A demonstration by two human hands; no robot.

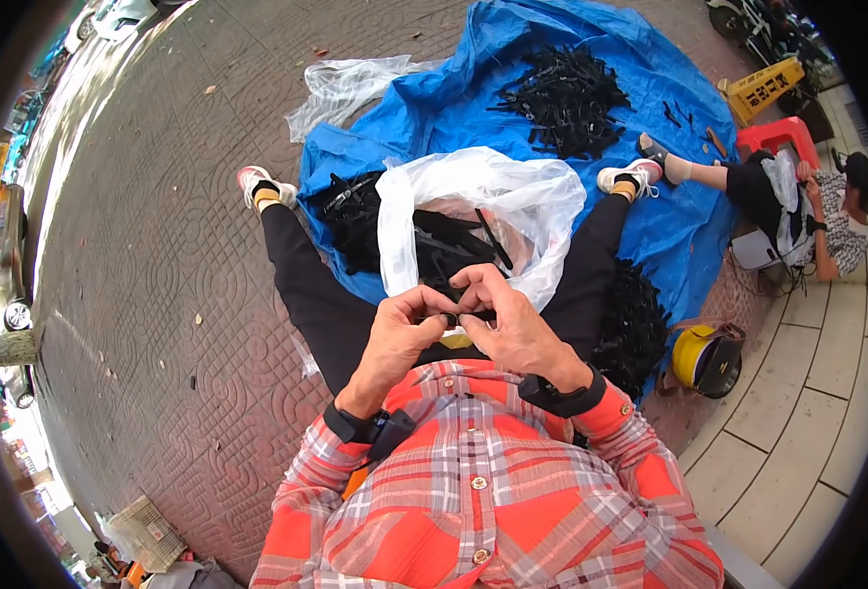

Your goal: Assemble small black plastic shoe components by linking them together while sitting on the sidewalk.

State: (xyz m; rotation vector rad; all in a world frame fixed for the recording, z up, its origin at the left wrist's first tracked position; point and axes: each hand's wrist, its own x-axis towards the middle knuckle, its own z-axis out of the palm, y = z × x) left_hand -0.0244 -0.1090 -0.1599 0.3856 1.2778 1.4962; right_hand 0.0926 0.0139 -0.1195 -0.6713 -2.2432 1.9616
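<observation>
My left hand [401, 329] and my right hand [508, 319] meet above my lap, thumbs and forefingers pinched together. Between them is a small black piece, mostly hidden by the fingertips; its kind does not show. Just beyond the hands, a white plastic bag [542, 196] stands with its mouth open between my legs. Long black strips [450, 233] lie inside it. More black pieces [355, 236] are heaped beside the bag on the left, and another dark heap [630, 334] lies by my right leg.
A blue tarp [424, 108] covers the ground ahead, bearing a far pile of black pieces [566, 103]. Clear plastic [341, 93] lies at its left edge. On the right are a seated person [836, 216], a red stool [787, 137], a yellow sign [762, 90] and a yellow reel [691, 356].
</observation>
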